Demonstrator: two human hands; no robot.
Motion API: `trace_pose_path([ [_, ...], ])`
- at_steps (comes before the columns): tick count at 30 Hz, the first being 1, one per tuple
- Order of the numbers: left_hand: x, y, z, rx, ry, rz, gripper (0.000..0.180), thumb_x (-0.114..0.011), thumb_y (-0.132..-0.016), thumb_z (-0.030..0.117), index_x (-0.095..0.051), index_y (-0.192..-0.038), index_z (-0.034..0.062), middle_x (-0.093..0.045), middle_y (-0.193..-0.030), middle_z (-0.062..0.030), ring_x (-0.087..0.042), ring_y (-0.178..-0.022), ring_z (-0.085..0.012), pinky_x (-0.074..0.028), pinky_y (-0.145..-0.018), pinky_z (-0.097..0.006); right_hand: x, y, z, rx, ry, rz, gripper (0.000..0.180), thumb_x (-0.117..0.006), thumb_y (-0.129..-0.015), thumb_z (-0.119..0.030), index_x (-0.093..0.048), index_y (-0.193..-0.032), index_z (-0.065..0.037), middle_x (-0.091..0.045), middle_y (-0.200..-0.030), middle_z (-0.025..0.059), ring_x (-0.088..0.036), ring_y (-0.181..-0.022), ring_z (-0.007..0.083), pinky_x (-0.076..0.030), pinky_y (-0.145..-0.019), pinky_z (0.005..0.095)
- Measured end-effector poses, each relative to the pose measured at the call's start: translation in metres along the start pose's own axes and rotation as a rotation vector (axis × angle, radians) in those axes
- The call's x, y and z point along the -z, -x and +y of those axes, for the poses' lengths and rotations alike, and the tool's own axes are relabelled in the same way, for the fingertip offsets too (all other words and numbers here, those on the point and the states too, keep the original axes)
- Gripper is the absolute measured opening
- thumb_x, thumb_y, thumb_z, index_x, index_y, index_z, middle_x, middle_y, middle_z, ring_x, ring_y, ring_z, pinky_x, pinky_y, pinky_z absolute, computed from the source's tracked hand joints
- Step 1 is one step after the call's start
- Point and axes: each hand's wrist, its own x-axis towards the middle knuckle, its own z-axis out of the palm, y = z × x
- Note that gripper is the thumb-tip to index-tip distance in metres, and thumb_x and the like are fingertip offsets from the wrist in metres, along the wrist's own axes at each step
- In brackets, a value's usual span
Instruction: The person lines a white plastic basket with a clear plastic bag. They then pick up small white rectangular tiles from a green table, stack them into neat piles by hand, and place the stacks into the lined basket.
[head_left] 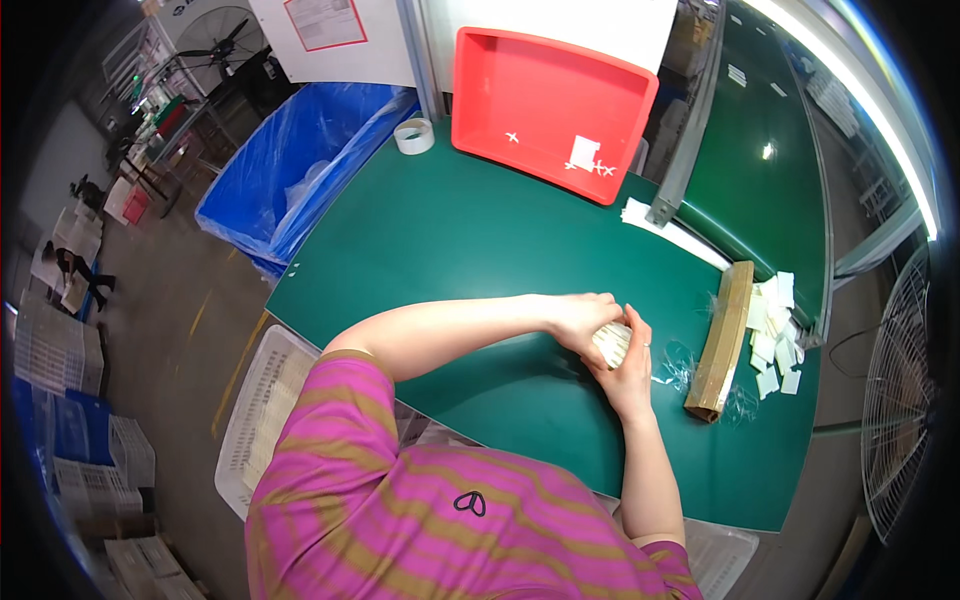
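Observation:
Both hands are closed around a bundle of thin cream-white pieces [611, 345], held just above the green table. My left hand [580, 320] grips it from the left and far side, fingers curled over the top. My right hand [628, 378] wraps the right and near side, its fingers meeting the left ones. Just right of my right hand lie crumpled bits of clear plastic film [680, 368]. The fingers cover much of the bundle, so the exact kind of piece cannot be made out.
A long brown cardboard strip [722, 345] lies at the right, with loose white pieces [774, 335] beside it. Farther back are a red tray [550, 110], a tape roll [413, 136] and a blue lined bin [290, 180]. A green conveyor [755, 150] borders the table [420, 240].

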Motion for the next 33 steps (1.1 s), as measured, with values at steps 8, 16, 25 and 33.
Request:
trace_pose_path([
  [8,-0.052,0.013,-0.004,-0.042,0.136,0.443,0.046,-0.051,-0.087,0.023,-0.035,-0.127,0.0041,-0.036,-0.126,-0.0154,-0.035,-0.120,-0.0343,-0.032,-0.100,-0.042,-0.002,0.000,0.002,0.033,-0.035,0.029,0.084,-0.076,-0.057,-0.002,-0.033,-0.129,-0.006,-0.040,-0.123,0.0178,-0.046,-0.110,0.0336,-0.042,-0.091,0.0393],
  [16,-0.020,0.014,-0.001,-0.066,-0.135,0.190,0.066,-0.070,-0.071,0.033,-0.040,-0.122,0.0029,-0.042,-0.119,-0.0162,-0.043,-0.113,-0.0326,-0.039,-0.094,-0.041,-0.002,0.002,0.001,0.051,0.000,0.014,0.083,-0.076,-0.058,-0.003,-0.032,-0.129,-0.005,-0.039,-0.124,0.0179,-0.045,-0.112,0.0336,-0.039,-0.094,0.0393],
  [25,0.000,-0.009,0.019,-0.006,-0.405,0.101,0.058,-0.076,-0.051,0.026,-0.055,-0.098,-0.0003,-0.055,-0.096,-0.0142,-0.055,-0.092,-0.0304,-0.049,-0.077,-0.038,0.003,0.000,0.002,0.012,-0.036,-0.017,0.088,-0.077,-0.058,-0.006,-0.029,-0.131,-0.004,-0.037,-0.127,0.0168,-0.043,-0.114,0.0329,-0.040,-0.093,0.0398],
  [33,0.045,0.117,-0.018,0.341,0.033,0.460,0.066,-0.076,-0.055,0.028,-0.051,-0.109,-0.0001,-0.054,-0.105,-0.0168,-0.053,-0.100,-0.0302,-0.046,-0.084,-0.036,-0.005,-0.001,0.023,-0.083,-0.428,-0.024,0.079,-0.074,-0.066,-0.006,-0.032,-0.133,-0.007,-0.037,-0.129,0.0109,-0.044,-0.115,0.0252,-0.042,-0.089,0.0362],
])
